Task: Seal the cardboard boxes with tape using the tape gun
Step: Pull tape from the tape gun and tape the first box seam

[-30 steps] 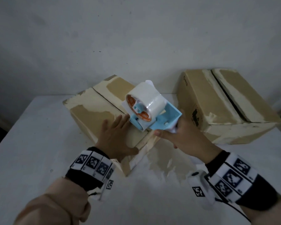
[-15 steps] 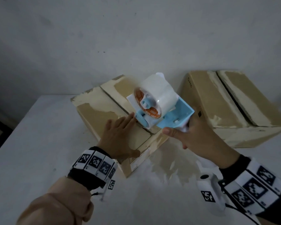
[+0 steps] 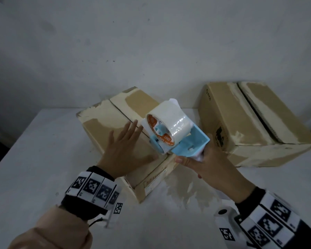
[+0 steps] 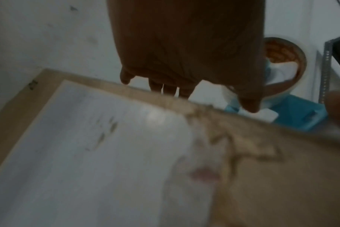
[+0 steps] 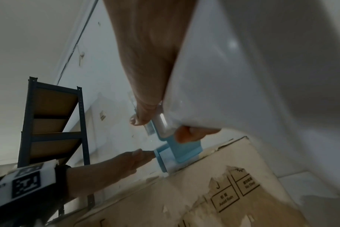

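Note:
A worn cardboard box point(image 3: 104, 115) lies in the middle of the white table, its two top flaps meeting at a seam. My left hand point(image 3: 124, 150) rests flat on its near flap, fingers straight. My right hand point(image 3: 205, 162) grips the handle of a blue and white tape gun point(image 3: 171, 130) with a clear tape roll, held over the box's near right end by the seam. In the right wrist view the tape gun point(image 5: 173, 147) has its blue front on the box top point(image 5: 213, 192), beside my left hand point(image 5: 126, 161). A second box point(image 3: 250, 119) stands to the right.
The white table point(image 3: 34, 159) has bare surface at left and in front. A white wall point(image 3: 151, 42) rises just behind the boxes. A dark metal shelf rack point(image 5: 54, 119) stands off to the left in the right wrist view.
My right hand has carried the tape gun a little farther along the seam, away from me. My left hand stays flat on the flap. The head view has shifted slightly.

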`<state>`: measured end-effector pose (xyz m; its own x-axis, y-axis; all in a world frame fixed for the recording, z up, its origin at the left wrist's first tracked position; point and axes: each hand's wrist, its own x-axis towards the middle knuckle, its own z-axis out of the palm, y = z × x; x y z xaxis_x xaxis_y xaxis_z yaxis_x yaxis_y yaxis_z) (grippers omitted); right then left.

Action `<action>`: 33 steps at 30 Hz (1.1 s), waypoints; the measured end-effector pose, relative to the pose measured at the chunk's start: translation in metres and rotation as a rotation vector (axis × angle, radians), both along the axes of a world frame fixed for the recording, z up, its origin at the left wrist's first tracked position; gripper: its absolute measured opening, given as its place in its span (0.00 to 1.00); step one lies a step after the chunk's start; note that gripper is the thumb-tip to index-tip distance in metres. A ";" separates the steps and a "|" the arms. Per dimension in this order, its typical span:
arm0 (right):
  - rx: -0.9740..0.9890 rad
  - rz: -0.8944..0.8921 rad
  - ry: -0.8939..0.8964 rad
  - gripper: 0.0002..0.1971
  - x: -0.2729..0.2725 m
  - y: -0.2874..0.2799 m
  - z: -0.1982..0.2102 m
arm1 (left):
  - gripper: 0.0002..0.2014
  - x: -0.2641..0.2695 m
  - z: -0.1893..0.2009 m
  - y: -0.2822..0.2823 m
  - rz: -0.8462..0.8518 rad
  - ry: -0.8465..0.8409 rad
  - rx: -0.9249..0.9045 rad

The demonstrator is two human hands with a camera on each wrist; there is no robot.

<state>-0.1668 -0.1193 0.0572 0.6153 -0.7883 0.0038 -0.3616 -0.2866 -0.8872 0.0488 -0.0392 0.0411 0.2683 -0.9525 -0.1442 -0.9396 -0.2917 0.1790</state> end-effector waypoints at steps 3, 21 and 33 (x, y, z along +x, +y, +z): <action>0.001 -0.014 -0.009 0.43 0.000 0.000 -0.002 | 0.43 0.016 0.001 -0.007 0.108 0.052 0.020; 0.061 -0.016 -0.083 0.33 -0.001 -0.005 -0.007 | 0.31 0.053 -0.004 -0.034 -0.051 -0.132 0.236; 0.058 0.023 -0.087 0.31 -0.002 -0.003 -0.005 | 0.43 0.024 -0.015 -0.028 -0.164 -0.043 0.127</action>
